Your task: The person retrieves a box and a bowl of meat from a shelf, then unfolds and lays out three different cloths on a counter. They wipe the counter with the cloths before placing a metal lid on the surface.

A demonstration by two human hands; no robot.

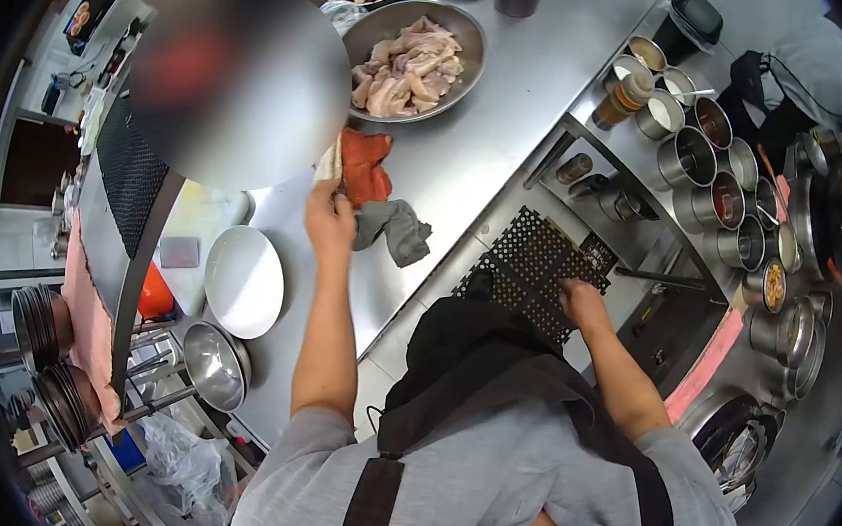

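Observation:
My left hand reaches over the steel counter, its fingers curled round a pale cloth. Right beside that hand lies an orange-red cloth, and a crumpled grey cloth is just below it, near the counter edge. Beyond the cloths stands a wide metal bowl heaped with raw pale meat, perhaps chicken. Away from the counter, my right hand hangs over the floor mat with its fingers loosely curled and nothing showing in them.
A white oval plate, steel bowls and a pale cutting board are on the left. On the right, several metal pots crowd a station beside another person. A perforated black mat covers the floor. A blurred patch hides the upper left.

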